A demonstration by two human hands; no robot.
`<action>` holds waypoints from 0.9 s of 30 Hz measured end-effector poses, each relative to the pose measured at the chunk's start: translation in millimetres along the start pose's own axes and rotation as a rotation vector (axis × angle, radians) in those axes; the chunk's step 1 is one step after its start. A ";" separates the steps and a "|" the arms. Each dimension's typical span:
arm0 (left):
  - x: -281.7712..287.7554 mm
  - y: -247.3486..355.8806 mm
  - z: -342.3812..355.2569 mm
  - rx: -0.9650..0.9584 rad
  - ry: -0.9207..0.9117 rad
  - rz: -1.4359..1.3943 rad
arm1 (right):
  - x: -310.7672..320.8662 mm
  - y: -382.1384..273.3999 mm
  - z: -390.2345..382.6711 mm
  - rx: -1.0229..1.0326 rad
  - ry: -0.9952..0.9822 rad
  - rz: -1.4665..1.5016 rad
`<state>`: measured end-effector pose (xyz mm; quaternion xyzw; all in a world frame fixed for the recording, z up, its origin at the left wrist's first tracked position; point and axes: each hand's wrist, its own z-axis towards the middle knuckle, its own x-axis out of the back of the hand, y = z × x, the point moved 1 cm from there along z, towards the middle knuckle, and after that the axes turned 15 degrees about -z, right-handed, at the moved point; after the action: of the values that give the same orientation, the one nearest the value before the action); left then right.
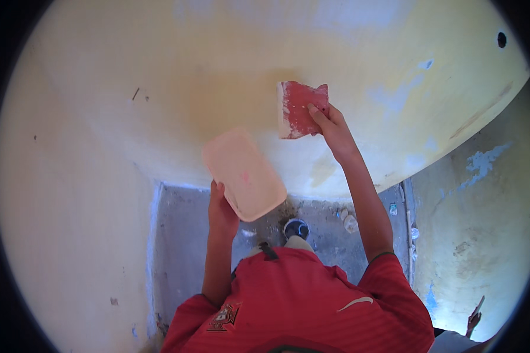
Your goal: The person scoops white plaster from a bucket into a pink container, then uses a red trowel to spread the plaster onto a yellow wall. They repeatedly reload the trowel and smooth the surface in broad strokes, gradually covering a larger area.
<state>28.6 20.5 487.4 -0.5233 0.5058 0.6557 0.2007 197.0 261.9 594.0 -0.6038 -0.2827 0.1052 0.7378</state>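
Observation:
My right hand [333,129] grips a red scraper [295,106] with whitish filler along its left edge, thumb on its face, held up against or very close to the yellowish wall [206,76]; whether it touches cannot be told. My left hand [222,209] holds a pale pinkish rectangular plastic tray [247,162] by its left edge, tilted, below and left of the scraper. The tray has a small pink smear in its middle.
Pale walls [70,223] rise at left and right. Below lies a grey floor [182,229] with a bucket [295,229], small debris [350,223] and a pipe along the right edge. A co-worker's hand [474,323] holds a thin tool at the lower right.

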 end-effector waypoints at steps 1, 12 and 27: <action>-1.1 2.4 1.3 0.006 0.002 0.017 | -5.1 4.1 -10.4 -0.052 -0.039 0.099; -12.5 -2.4 5.8 0.491 -0.022 0.300 | -8.1 47.8 -53.2 -0.253 -0.404 0.775; -5.4 -79.5 -37.7 0.256 0.087 -0.505 | 13.9 114.2 -140.1 -0.306 -0.175 0.952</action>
<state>111.8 21.5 458.4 -0.6310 0.4460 0.4927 0.4002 305.9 180.7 473.9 -0.7557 -0.0490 0.4376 0.4848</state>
